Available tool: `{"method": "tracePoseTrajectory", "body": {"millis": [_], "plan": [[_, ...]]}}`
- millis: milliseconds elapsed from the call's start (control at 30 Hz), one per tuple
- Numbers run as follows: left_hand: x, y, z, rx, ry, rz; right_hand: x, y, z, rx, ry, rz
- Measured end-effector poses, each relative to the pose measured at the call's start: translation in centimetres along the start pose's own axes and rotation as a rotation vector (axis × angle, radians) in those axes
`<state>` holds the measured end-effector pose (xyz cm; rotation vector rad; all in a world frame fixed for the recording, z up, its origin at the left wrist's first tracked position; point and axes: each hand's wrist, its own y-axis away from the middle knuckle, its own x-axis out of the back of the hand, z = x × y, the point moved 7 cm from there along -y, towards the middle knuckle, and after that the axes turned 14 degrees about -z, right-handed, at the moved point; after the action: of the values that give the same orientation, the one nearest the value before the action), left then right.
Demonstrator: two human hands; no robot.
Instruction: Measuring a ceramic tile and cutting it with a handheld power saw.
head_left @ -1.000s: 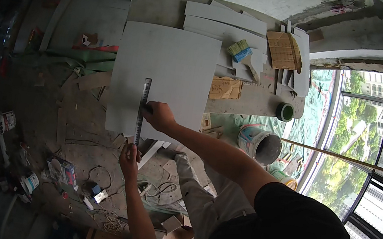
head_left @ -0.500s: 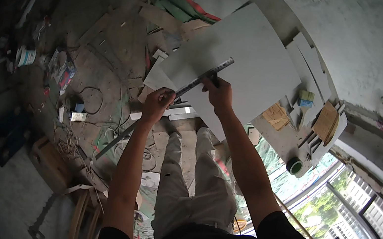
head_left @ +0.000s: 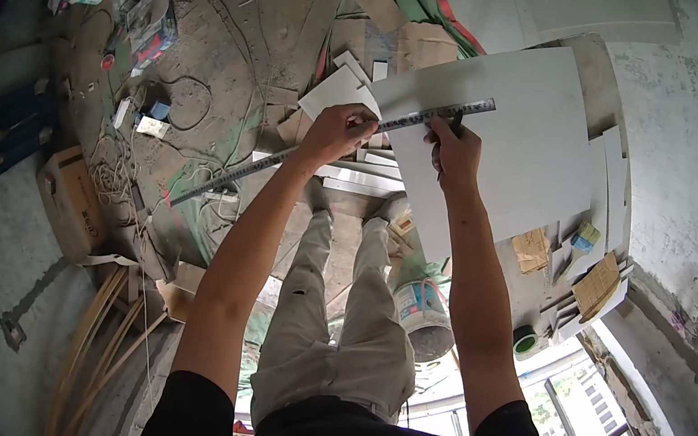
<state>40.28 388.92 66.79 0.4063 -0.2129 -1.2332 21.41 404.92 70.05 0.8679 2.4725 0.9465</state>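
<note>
A long metal ruler (head_left: 415, 119) slants across in front of me, its far right end over a large pale board (head_left: 525, 145). My left hand (head_left: 337, 134) pinches the ruler near the board's left edge, and the rest of it sticks out to the lower left over the floor. Over the board, my right hand (head_left: 457, 155) is closed at the ruler's near edge. A short dark pen-like tool (head_left: 458, 119) shows between its fingers; its exact kind is hard to make out.
Beside the board lie cardboard pieces (head_left: 531, 250), a brush (head_left: 584, 237) and a green round container (head_left: 523, 340). A bucket (head_left: 426, 320) stands by my right leg. White strips (head_left: 362, 178) lie before my feet. Cables (head_left: 113, 182) and a cardboard box (head_left: 73, 202) are at left.
The view has turned, so the board sits farther right. The ruler lies at a flatter slant. My right hand has shifted along it toward its far end, while my left still grips it.
</note>
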Motion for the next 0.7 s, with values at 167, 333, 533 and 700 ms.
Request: {"method": "tracePoseTrajectory", "body": {"millis": [167,333,533,700], "plan": [[0.3,-0.7,0.3,-0.011,0.003,0.006,-0.3,-0.6,-0.1,0.01,-0.035,-0.03],[0.0,-1.2,-0.2,-0.017,-0.01,0.039,-0.4,-0.9,-0.4,0.003,0.001,-0.024],[0.2,-1.3,-0.9,-0.027,0.034,0.039,-0.2,-0.5,-0.2,-0.018,-0.032,-0.116],[-0.1,-1.8,-1.0,-0.041,0.161,0.038,0.6,-0.5,0.1,-0.011,-0.205,-0.176]]}}
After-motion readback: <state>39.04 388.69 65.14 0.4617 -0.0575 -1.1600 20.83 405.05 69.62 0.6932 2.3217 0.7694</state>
